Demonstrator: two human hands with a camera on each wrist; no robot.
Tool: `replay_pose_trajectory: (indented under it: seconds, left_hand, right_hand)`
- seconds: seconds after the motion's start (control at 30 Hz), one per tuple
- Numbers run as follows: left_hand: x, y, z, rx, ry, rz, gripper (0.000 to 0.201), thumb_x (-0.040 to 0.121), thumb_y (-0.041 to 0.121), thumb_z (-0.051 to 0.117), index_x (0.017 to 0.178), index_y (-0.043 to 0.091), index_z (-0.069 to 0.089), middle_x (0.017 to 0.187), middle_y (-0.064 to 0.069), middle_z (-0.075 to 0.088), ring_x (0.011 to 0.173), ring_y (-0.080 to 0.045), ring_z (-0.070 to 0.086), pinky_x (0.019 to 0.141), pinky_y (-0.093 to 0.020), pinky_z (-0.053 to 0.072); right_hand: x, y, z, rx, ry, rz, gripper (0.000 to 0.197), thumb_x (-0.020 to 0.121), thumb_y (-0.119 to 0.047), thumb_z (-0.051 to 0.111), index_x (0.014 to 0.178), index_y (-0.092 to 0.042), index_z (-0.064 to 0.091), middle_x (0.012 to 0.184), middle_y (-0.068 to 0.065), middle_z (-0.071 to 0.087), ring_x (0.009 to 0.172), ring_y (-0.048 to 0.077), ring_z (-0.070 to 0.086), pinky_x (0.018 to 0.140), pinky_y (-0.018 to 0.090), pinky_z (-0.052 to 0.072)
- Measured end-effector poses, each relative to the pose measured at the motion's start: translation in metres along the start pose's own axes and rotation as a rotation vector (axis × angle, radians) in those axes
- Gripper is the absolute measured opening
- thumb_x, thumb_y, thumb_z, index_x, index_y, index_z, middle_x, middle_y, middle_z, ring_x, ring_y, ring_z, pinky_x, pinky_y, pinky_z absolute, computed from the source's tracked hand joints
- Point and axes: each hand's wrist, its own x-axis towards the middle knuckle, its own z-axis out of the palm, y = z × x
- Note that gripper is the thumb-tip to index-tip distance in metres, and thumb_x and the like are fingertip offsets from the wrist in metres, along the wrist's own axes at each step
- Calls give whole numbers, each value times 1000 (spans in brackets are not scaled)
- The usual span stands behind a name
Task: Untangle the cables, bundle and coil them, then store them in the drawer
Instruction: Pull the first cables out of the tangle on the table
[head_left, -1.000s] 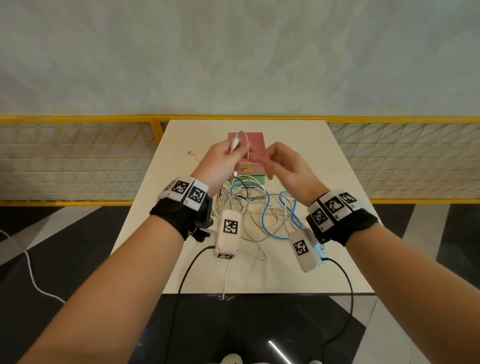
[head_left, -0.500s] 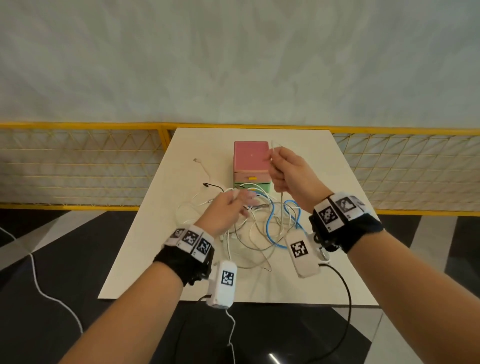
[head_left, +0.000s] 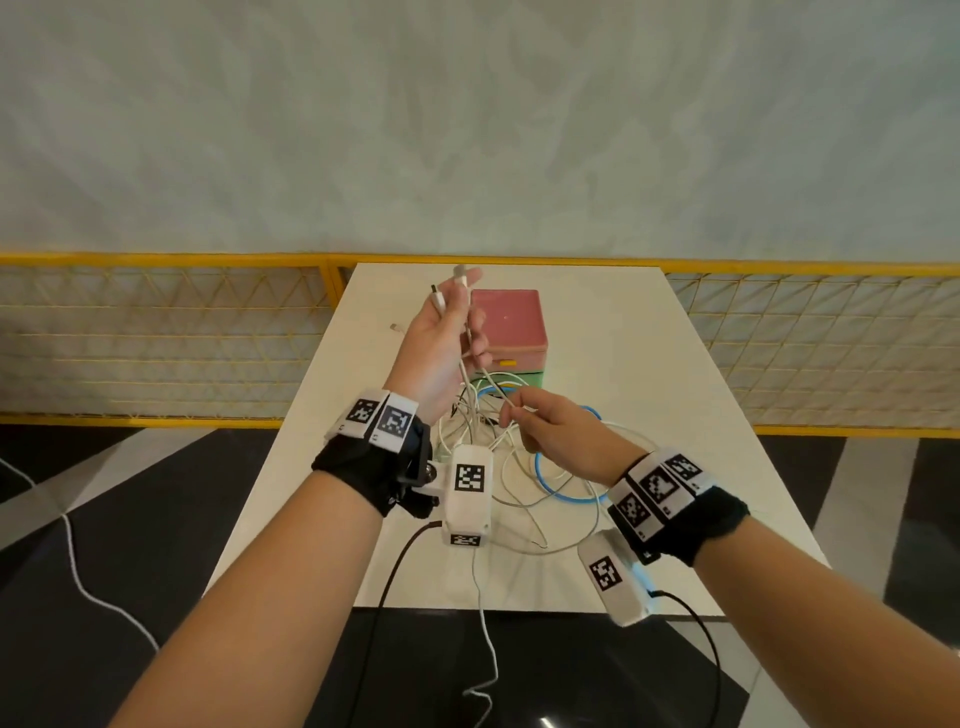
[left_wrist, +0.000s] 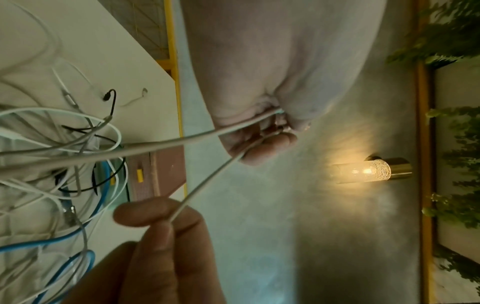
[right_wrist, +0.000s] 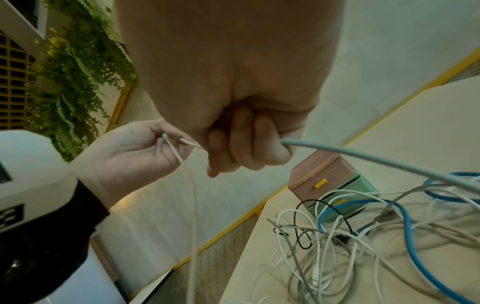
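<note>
My left hand (head_left: 460, 322) is raised over the table, left of the pink and green drawer box (head_left: 511, 322). It grips white cable ends, and two plugs (head_left: 459, 271) stick up above its fingers. From it a thin white cable (left_wrist: 207, 186) runs down to my right hand (head_left: 511, 413), which pinches it just above the tangle. The tangle (head_left: 467, 431) of white, black and blue cables (head_left: 563, 496) lies on the table in front of the box. In the right wrist view my right hand (right_wrist: 246, 148) is curled round a pale cable (right_wrist: 363, 158).
The white table (head_left: 649, 389) stands against a yellow mesh fence (head_left: 156, 338) and a grey wall. A loose white plug (head_left: 397, 327) lies at the table's left. Both box drawers look closed, each with a yellow handle (head_left: 506, 362). Camera cords (head_left: 483, 623) hang over the front edge.
The left hand rose from the tangle, now holding cable ends up beside the box. The right hand dropped from beside the box to the tangle and pinches a white cable.
</note>
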Motion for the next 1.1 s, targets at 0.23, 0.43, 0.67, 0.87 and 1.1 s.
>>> replay_pose_trajectory:
  seconds: [0.23, 0.43, 0.67, 0.87, 1.1]
  left_hand:
    - [-5, 13, -1, 141, 3, 86, 23, 105, 28, 39, 103, 13, 56, 54, 11, 30, 44, -4, 23, 40, -17, 23]
    - [-3, 62, -19, 133, 228, 301, 13, 95, 22, 61, 83, 20, 59, 51, 10, 35, 39, -5, 21, 39, -20, 16]
    - [-18, 49, -6, 878, -239, 42, 33, 103, 43, 35, 121, 29, 60, 58, 1, 67, 39, -11, 39, 40, -20, 31]
    - [-23, 38, 3, 914, -237, -44, 34, 103, 34, 41, 84, 12, 59, 59, -3, 71, 32, -14, 43, 40, -22, 32]
    - [-8, 71, -27, 926, 304, 195, 26, 105, 26, 38, 122, 16, 54, 87, 1, 75, 31, -10, 49, 40, -25, 42]
  right_hand:
    - [1, -1, 4, -25, -45, -60, 28, 101, -21, 37, 94, -8, 60, 60, -3, 45, 48, -1, 41, 52, 9, 34]
    - [-4, 22, -10, -58, -63, -10, 33, 102, -25, 34, 83, -14, 58, 61, -6, 41, 51, 3, 37, 57, 22, 36]
    - [-1, -18, -46, -212, 160, -188, 23, 98, -25, 45, 89, -15, 64, 60, -14, 45, 57, 5, 40, 60, 20, 34]
    - [2, -32, -60, -315, 217, -219, 25, 99, -26, 43, 86, -14, 60, 62, -3, 48, 52, 4, 40, 52, 17, 32]
    - [-13, 24, -53, -48, 147, 71, 28, 100, -24, 40, 90, -9, 62, 65, 8, 48, 58, 19, 52, 55, 38, 57]
